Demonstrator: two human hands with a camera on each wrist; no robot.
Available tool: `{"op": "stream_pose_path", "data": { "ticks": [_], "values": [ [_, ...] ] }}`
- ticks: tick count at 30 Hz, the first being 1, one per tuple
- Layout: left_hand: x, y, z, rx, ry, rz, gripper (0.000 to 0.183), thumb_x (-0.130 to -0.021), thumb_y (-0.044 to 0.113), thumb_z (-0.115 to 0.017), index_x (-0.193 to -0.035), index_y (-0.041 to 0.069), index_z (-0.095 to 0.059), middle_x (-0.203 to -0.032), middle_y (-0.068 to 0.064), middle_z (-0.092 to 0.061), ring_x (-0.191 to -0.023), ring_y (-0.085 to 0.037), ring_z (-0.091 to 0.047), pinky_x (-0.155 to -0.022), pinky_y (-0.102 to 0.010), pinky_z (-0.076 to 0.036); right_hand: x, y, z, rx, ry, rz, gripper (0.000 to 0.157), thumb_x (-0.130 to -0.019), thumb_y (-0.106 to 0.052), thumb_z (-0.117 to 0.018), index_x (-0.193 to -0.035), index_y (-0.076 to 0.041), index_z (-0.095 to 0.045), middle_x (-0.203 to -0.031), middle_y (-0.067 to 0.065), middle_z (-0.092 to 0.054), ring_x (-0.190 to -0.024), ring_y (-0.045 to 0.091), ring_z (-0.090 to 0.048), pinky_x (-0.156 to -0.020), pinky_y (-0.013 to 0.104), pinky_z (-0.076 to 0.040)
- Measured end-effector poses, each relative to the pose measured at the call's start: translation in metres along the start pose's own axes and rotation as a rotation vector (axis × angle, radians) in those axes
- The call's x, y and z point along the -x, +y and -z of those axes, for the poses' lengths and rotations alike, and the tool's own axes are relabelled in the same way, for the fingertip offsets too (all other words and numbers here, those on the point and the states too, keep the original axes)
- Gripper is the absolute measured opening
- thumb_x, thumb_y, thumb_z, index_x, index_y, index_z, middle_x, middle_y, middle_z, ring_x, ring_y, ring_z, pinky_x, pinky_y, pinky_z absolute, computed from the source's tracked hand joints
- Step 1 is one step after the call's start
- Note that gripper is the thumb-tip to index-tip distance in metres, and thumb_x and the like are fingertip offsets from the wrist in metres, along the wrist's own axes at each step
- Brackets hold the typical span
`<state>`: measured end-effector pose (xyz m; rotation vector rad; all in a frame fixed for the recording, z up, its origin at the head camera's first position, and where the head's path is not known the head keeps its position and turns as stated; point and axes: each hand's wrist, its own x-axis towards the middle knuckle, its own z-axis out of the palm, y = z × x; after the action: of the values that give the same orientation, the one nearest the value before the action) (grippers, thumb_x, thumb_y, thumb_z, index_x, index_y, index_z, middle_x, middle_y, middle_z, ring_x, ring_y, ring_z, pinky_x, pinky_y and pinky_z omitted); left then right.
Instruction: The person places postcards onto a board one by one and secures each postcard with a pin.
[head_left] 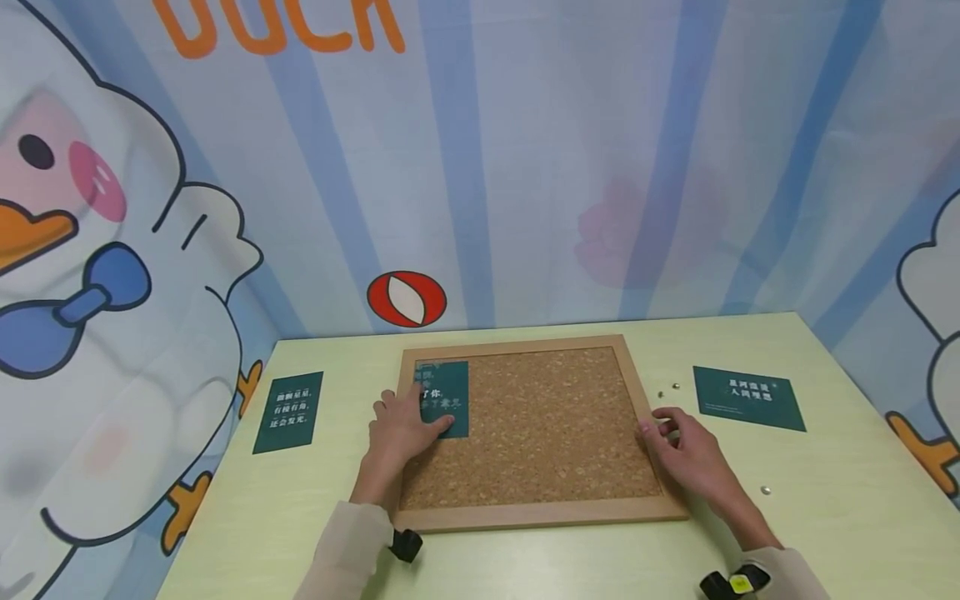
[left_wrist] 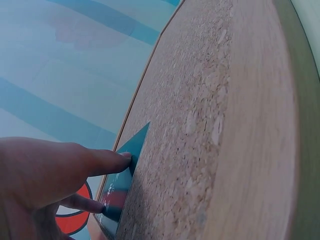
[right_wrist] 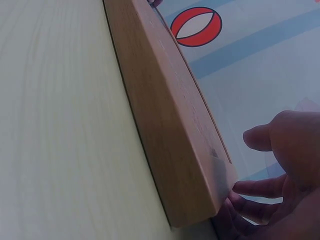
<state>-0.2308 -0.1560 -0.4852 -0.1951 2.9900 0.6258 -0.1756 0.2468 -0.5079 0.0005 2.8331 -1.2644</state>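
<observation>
A cork board with a wooden frame lies on the table. On its upper left corner area lies a dark green card with white writing. My left hand presses this card, thumb and fingers spread over it. In the left wrist view, thumb and one fingertip touch the card. Beside the frame's right edge is my right hand. Its fingertips touch the side of the frame in the right wrist view, with the thumb held off it.
Another green card lies left of the board. A third green card lies to its right. Small metallic pins and one more pin lie on the table's right side. A printed cloth backdrop stands behind the table.
</observation>
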Motion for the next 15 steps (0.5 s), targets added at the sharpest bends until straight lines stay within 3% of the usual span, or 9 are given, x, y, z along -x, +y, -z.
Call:
{"op": "stream_pose_path", "data": {
  "ticks": [12,15],
  "values": [
    [-0.001,-0.001,0.001,0.044,-0.013,0.012,0.084,-0.088,0.047,-0.08,-0.153,0.006,-0.047,-0.134,-0.031,-0.046,-0.122,-0.044,-0.043,-0.095,-0.064,-0.048,-0.003,0.002,0.006,0.003,-0.009,-0.007,0.063,-0.108,-0.047,-0.054,-0.142,0.005,-0.049,-0.116,0.021,-0.063,-0.102,0.033,-0.063,-0.078,0.042,-0.056],
    [-0.001,-0.001,0.001,0.048,-0.013,0.011,0.083,-0.088,0.047,-0.08,-0.153,0.007,-0.047,-0.134,-0.031,-0.046,-0.122,-0.044,-0.043,-0.095,-0.064,-0.049,-0.007,0.004,0.01,-0.008,-0.008,-0.007,0.062,-0.108,-0.045,-0.055,-0.144,0.005,-0.047,-0.114,0.023,-0.065,-0.096,0.031,-0.066,-0.073,0.039,-0.058]
  ]
}}
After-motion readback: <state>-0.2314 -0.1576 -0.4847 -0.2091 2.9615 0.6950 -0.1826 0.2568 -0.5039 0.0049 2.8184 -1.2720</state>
